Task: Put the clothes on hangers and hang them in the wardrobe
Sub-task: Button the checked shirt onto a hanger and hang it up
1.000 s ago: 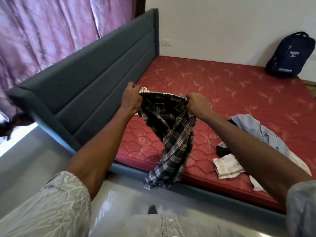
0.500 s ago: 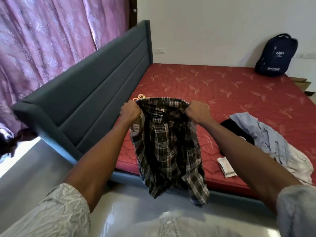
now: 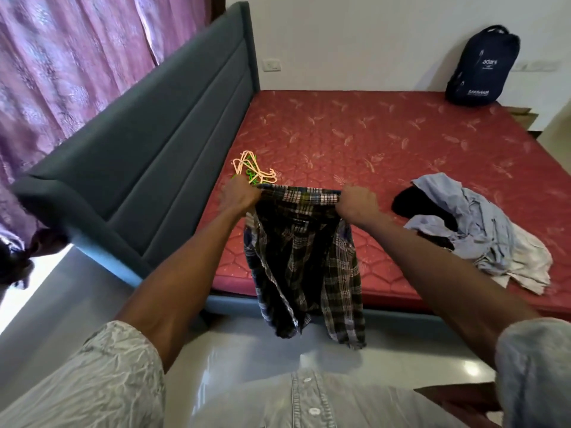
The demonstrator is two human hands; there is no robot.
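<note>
Gripping one plaid shirt at its top edge, the left hand and the right hand each have fingers curled round the fabric, holding it stretched between them. One shirt is held; it hangs over the near edge of the bed, its lower hem in front of the blue frame rail and above the floor. One bundle of hangers, orange and green, individual count unclear, lies on the mattress just beyond the left hand, near the headboard. One pile of clothes, pale blue, white and black, lies right of the right hand, near the mattress's near edge. One backpack leans at the far corner. Bare red mattress spans the area between hangers, pile and backpack
</note>
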